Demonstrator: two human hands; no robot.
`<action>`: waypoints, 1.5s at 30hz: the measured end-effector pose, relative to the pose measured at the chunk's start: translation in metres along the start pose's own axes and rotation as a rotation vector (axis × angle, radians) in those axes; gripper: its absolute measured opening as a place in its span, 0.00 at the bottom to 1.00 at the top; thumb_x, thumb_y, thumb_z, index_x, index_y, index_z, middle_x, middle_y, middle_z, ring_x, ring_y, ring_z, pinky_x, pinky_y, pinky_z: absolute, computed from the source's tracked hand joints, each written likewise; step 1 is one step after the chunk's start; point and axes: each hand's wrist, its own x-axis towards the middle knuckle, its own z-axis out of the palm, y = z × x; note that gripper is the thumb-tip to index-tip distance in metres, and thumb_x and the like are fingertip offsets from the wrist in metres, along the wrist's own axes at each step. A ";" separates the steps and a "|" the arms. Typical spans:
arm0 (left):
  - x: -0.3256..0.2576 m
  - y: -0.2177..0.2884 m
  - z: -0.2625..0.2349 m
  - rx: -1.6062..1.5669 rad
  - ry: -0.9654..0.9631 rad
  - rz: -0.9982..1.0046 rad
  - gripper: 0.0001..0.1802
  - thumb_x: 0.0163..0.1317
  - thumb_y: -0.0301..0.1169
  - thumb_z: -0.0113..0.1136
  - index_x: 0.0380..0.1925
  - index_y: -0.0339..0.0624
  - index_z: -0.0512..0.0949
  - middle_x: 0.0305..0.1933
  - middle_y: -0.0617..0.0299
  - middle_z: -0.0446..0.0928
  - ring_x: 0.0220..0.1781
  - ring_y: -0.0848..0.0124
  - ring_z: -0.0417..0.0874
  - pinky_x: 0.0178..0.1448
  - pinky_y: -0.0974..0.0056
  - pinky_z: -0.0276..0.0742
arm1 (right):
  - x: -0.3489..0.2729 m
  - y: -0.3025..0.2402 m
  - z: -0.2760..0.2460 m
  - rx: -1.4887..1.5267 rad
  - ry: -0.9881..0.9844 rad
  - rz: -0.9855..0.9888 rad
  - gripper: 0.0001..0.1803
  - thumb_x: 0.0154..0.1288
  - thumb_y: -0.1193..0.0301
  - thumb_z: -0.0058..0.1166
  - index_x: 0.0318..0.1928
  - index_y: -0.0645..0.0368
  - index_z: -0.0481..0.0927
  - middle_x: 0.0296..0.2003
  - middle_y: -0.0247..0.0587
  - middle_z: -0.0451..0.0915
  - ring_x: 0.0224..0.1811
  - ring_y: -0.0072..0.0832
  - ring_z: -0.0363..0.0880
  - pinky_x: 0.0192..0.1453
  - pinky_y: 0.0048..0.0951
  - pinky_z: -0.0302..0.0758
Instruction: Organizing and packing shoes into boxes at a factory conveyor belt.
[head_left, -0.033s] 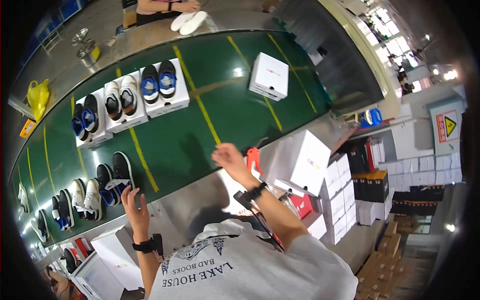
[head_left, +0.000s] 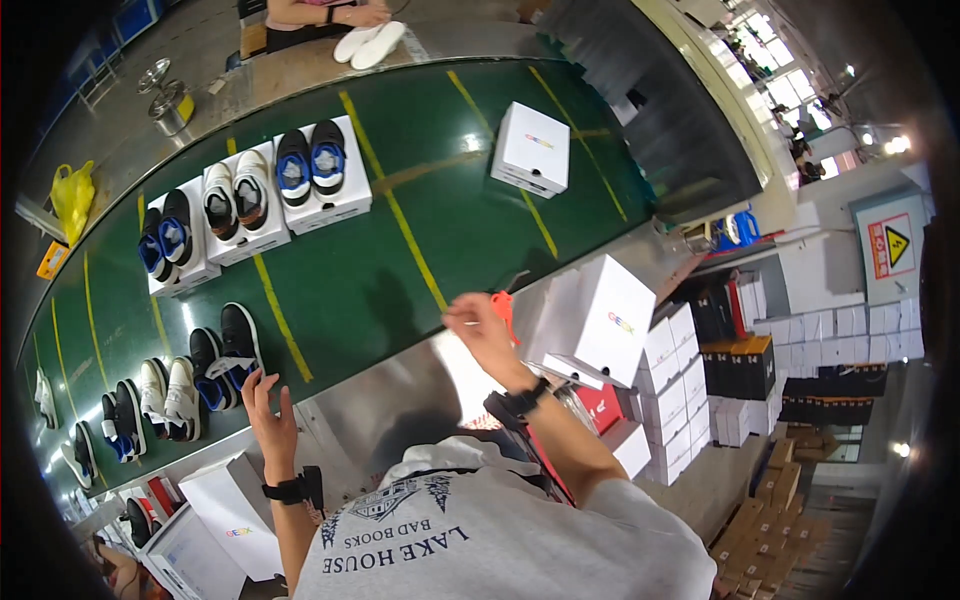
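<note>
My left hand [head_left: 268, 415] is open, its fingers apart and bent, at the near edge of the green belt [head_left: 400, 265]. Its fingertips come right up to a pair of black shoes [head_left: 241, 338] with blue lining and a white paper piece on them; whether they touch is unclear. Farther right, my right hand [head_left: 486, 338] hovers over the belt's near edge with loosely bent fingers and nothing visible in them. Just beyond it is an orange-red handled tool [head_left: 503, 312], partly covered by the hand.
Three white boxes topped with shoe pairs [head_left: 321, 163] stand at the belt's far side. A closed white box [head_left: 532, 148] sits farther right. More shoes [head_left: 168, 398] line the near left. White boxes [head_left: 610, 320] are stacked at right. Across the belt, a person's hands [head_left: 362, 14] are near white shoes [head_left: 370, 45].
My right hand has shifted slightly right and down, toward the orange-red tool, and now covers more of it. My left hand stays beside the black shoes.
</note>
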 end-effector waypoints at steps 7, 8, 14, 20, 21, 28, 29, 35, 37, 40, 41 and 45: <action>-0.023 -0.001 0.016 -0.100 -0.091 0.016 0.16 0.59 0.19 0.61 0.48 0.40 0.75 0.60 0.47 0.70 0.59 0.51 0.74 0.54 0.57 0.77 | -0.140 0.018 -0.174 -1.175 0.537 -0.268 0.12 0.56 0.74 0.64 0.41 0.59 0.79 0.49 0.53 0.77 0.55 0.50 0.74 0.59 0.46 0.71; -0.030 -0.012 0.015 -0.074 -0.069 0.045 0.16 0.59 0.18 0.61 0.48 0.40 0.76 0.60 0.48 0.70 0.58 0.53 0.76 0.49 0.60 0.79 | -0.147 0.036 -0.183 -1.157 0.498 -0.241 0.13 0.56 0.72 0.64 0.43 0.58 0.81 0.52 0.56 0.76 0.57 0.53 0.73 0.61 0.46 0.71; -0.032 -0.067 0.033 -0.228 0.047 -0.308 0.11 0.60 0.28 0.65 0.43 0.42 0.80 0.52 0.53 0.75 0.46 0.63 0.79 0.48 0.63 0.78 | -0.188 0.112 -0.205 -0.776 0.613 -0.155 0.20 0.61 0.82 0.55 0.54 0.71 0.71 0.60 0.62 0.70 0.66 0.53 0.67 0.71 0.45 0.63; -0.030 -0.141 -0.007 -0.088 0.313 -0.601 0.18 0.58 0.31 0.65 0.47 0.37 0.78 0.45 0.50 0.77 0.44 0.60 0.81 0.51 0.61 0.77 | -0.173 0.107 -0.189 -1.051 0.518 -0.308 0.15 0.64 0.83 0.52 0.51 0.71 0.71 0.62 0.60 0.66 0.66 0.55 0.64 0.68 0.49 0.65; -0.019 -0.143 -0.010 -0.062 0.358 -0.589 0.20 0.57 0.32 0.66 0.48 0.37 0.77 0.44 0.49 0.77 0.44 0.60 0.81 0.51 0.60 0.77 | -0.173 0.107 -0.190 -1.175 0.493 -0.287 0.14 0.64 0.81 0.53 0.50 0.71 0.71 0.62 0.59 0.66 0.67 0.54 0.64 0.68 0.50 0.65; 0.041 -0.171 -0.002 -0.044 0.400 -0.499 0.23 0.54 0.31 0.68 0.50 0.37 0.77 0.45 0.50 0.81 0.44 0.59 0.83 0.51 0.59 0.78 | -0.157 0.076 -0.174 -1.381 0.570 -0.341 0.15 0.65 0.68 0.60 0.45 0.66 0.74 0.65 0.49 0.66 0.65 0.47 0.67 0.64 0.50 0.62; 0.041 -0.175 -0.004 -0.108 0.358 -0.547 0.22 0.53 0.30 0.69 0.50 0.38 0.78 0.43 0.52 0.82 0.43 0.60 0.84 0.50 0.60 0.78 | -0.150 0.065 -0.170 -1.383 0.568 -0.344 0.15 0.65 0.68 0.60 0.45 0.66 0.74 0.65 0.49 0.66 0.65 0.47 0.67 0.64 0.50 0.62; 0.019 -0.133 -0.022 -0.303 0.385 -0.542 0.05 0.58 0.25 0.65 0.34 0.35 0.82 0.30 0.62 0.83 0.34 0.76 0.82 0.41 0.69 0.77 | -0.132 -0.066 -0.125 -1.118 0.485 -0.468 0.16 0.65 0.67 0.60 0.42 0.66 0.72 0.56 0.54 0.72 0.56 0.52 0.71 0.60 0.49 0.65; 0.013 -0.103 -0.022 -0.460 0.385 -0.477 0.04 0.60 0.23 0.63 0.35 0.36 0.81 0.32 0.64 0.82 0.35 0.77 0.81 0.41 0.70 0.77 | -0.130 -0.082 -0.095 -0.857 0.161 -0.421 0.18 0.64 0.67 0.61 0.44 0.67 0.71 0.54 0.56 0.71 0.53 0.52 0.70 0.58 0.48 0.66; 0.000 -0.050 -0.033 -0.834 0.317 -0.353 0.03 0.64 0.21 0.59 0.37 0.38 0.77 0.35 0.67 0.79 0.36 0.80 0.79 0.41 0.73 0.76 | -0.107 -0.065 -0.046 -0.909 -0.107 -0.562 0.19 0.61 0.67 0.64 0.44 0.67 0.73 0.52 0.56 0.72 0.54 0.53 0.70 0.58 0.47 0.67; -0.006 -0.034 -0.037 -1.019 0.276 -0.336 0.04 0.63 0.20 0.60 0.38 0.39 0.78 0.35 0.69 0.78 0.36 0.81 0.78 0.42 0.74 0.75 | -0.099 -0.061 -0.023 -0.907 -0.177 -0.640 0.21 0.59 0.65 0.65 0.44 0.67 0.74 0.51 0.55 0.74 0.53 0.52 0.72 0.58 0.47 0.67; -0.026 0.048 -0.075 -1.128 0.095 -0.330 0.05 0.65 0.21 0.61 0.39 0.40 0.77 0.35 0.69 0.78 0.37 0.82 0.78 0.43 0.76 0.73 | -0.091 -0.057 0.061 -0.848 -0.304 -0.845 0.22 0.55 0.61 0.69 0.41 0.64 0.76 0.45 0.48 0.77 0.50 0.48 0.73 0.56 0.43 0.69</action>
